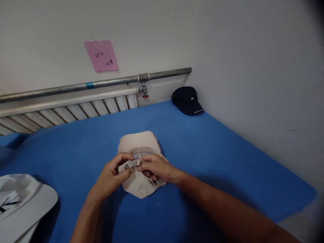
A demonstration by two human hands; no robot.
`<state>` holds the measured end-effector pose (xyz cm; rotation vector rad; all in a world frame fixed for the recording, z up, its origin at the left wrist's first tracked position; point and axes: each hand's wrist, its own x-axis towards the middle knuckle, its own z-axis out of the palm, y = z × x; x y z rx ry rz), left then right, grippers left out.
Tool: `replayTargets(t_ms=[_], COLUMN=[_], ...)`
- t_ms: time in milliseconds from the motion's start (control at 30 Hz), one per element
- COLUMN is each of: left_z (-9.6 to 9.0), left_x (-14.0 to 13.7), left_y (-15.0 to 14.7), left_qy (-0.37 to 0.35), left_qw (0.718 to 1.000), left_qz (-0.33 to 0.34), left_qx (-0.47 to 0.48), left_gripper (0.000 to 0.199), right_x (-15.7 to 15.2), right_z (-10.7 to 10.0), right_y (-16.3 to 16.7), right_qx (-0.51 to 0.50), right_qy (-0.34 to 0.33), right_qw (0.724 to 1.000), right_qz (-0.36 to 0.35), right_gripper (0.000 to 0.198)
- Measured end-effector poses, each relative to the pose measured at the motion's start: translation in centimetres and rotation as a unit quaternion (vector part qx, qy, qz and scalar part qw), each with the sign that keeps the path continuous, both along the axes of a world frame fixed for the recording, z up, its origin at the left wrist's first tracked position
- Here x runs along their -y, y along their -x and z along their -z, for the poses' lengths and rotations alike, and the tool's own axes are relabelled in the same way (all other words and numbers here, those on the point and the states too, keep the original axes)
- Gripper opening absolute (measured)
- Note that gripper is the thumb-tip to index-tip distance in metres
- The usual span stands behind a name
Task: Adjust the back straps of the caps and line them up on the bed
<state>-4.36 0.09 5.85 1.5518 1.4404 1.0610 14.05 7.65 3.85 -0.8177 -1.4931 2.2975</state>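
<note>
A beige baseball cap [140, 187] lies on the blue-covered surface, its brim pointing away from me and its inside partly showing. Across its back opening runs an adjusting strap with a metal buckle [132, 164]. My left hand [113, 172] pinches the strap at the buckle, thumb below and fingers above. From the other side, my right hand [155, 167] grips the strap just right of the buckle between thumb and forefinger. Below my right hand hangs a loose loop of strap. The fingers hide part of the strap and the cap's lining.
A black cap [186, 101] sits in the far corner against the wall. White caps [24, 202] lie at the near left. Behind the blue surface [202, 148] are a radiator [76, 111], a metal pipe [108, 82] with a red-handled valve, and a pink note [101, 56].
</note>
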Motion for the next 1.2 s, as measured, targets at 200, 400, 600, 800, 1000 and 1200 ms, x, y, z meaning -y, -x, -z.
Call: replayTargets(t_ms=[200, 400, 600, 800, 1000, 1200], left_z=[0.2, 0.3, 1.1, 1.4, 1.5, 1.5], left_x=[0.0, -0.1, -0.4, -0.5, -0.6, -0.6], left_y=[-0.1, -0.2, 0.3, 0.8, 0.8, 0.6], left_qy=[0.008, -0.019, 0.001, 0.011, 0.004, 0.009], left_qw=[0.999, 0.999, 0.995, 0.991, 0.990, 0.991], left_qz=[-0.027, -0.043, -0.070, -0.073, -0.078, -0.079], left_qx=[-0.024, -0.016, 0.069, 0.109, 0.114, 0.104], left_gripper=[0.024, 0.023, 0.025, 0.026, 0.027, 0.028], right_x=[0.2, 0.3, 0.2, 0.2, 0.4, 0.4], right_z=[-0.1, -0.1, -0.5, -0.6, -0.4, -0.8], right_y=[0.1, -0.1, -0.4, -0.2, 0.0, 0.1], right_qx=[0.000, -0.022, -0.087, -0.108, -0.080, -0.093], right_qy=[0.009, 0.017, 0.003, 0.021, 0.009, 0.017], right_qw=[1.000, 0.999, 0.994, 0.989, 0.993, 0.992], right_qz=[0.015, 0.036, 0.067, 0.096, 0.092, 0.082], right_gripper=[0.013, 0.012, 0.012, 0.019, 0.016, 0.015])
